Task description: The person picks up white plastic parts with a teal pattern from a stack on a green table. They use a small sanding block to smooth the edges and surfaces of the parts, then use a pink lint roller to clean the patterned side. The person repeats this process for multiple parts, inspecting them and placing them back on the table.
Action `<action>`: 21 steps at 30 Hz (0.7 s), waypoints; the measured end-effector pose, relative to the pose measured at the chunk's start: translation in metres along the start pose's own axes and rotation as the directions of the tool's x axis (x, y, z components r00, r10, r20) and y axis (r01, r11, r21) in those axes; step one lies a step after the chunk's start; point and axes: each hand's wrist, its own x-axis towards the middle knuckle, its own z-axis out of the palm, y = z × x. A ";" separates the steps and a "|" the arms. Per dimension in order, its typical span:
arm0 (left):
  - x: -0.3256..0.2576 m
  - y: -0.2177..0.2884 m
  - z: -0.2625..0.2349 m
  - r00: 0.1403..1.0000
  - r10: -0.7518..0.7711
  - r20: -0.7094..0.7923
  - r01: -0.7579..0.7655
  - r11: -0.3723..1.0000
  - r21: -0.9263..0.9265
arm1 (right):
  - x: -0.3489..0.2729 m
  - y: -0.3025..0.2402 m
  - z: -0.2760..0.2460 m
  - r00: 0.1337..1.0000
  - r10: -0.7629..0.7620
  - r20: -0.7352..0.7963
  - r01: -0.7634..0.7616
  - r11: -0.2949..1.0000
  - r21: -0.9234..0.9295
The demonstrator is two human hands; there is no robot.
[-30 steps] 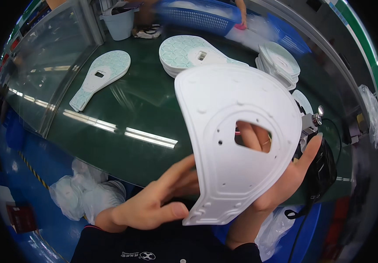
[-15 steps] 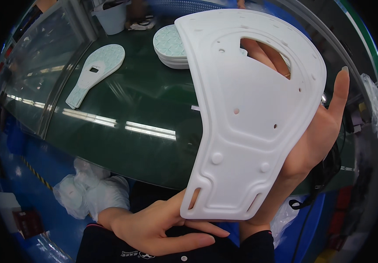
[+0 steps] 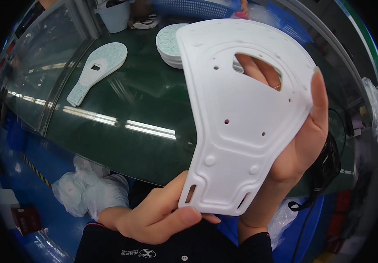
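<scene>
A large white moulded plastic panel (image 3: 246,105), broad and rounded at the top with a narrow lower end, is held up before me, tilted. It has a wide curved cutout, several small holes, two raised round bumps and two slots near the lower corners. My left hand (image 3: 154,221) pinches its lower left corner, the thumb in front and the fingers mostly behind. Along the right edge my right hand (image 3: 301,144) holds the panel, its thumb over the rim; fingers of it show through the cutout. The rest of that hand is hidden behind the panel.
On the dark green table (image 3: 149,105) lie a paddle-shaped pale green and white piece (image 3: 103,59) and a stack of rounded pieces (image 3: 169,46). A bucket (image 3: 113,17) and a blue basket (image 3: 197,8) stand behind. Bagged items (image 3: 90,190) are at left; another person's hand (image 3: 244,8) shows at the back.
My right thumb has come down onto the panel's right edge. My left thumb has closed over the lower left corner. The panel has shifted slightly left, its top a little lower.
</scene>
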 end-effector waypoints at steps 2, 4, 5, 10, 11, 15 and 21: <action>-0.004 0.002 -0.003 0.999 0.031 -0.014 -0.028 0.985 0.172 | -0.001 0.010 0.000 0.994 0.031 -0.106 -0.026 0.999 0.042; -0.008 0.008 -0.001 0.994 0.099 -0.051 -0.072 0.921 0.384 | 0.001 0.021 -0.009 0.978 0.070 -0.197 -0.077 0.997 -0.025; -0.006 0.009 -0.007 0.993 0.114 0.018 -0.107 0.854 0.509 | -0.003 0.020 -0.016 0.981 0.111 -0.162 -0.130 0.986 -0.108; 0.003 0.009 -0.011 0.967 0.130 -0.217 -0.086 0.976 0.201 | -0.023 0.012 -0.058 0.928 0.171 -0.331 -0.355 0.674 -0.648; 0.005 0.008 -0.012 0.967 0.141 -0.214 -0.102 0.978 0.185 | -0.029 0.004 -0.066 0.936 0.053 -0.347 -0.308 0.600 -0.739; 0.005 0.010 -0.004 0.992 0.026 -0.119 -0.020 0.998 0.057 | -0.046 -0.037 -0.112 0.848 -0.423 -0.319 -0.399 -0.112 -0.910; 0.006 0.005 -0.009 0.999 0.024 -0.048 -0.024 1.000 0.009 | -0.072 -0.074 -0.169 0.912 -0.337 -0.235 -0.387 -0.516 -0.764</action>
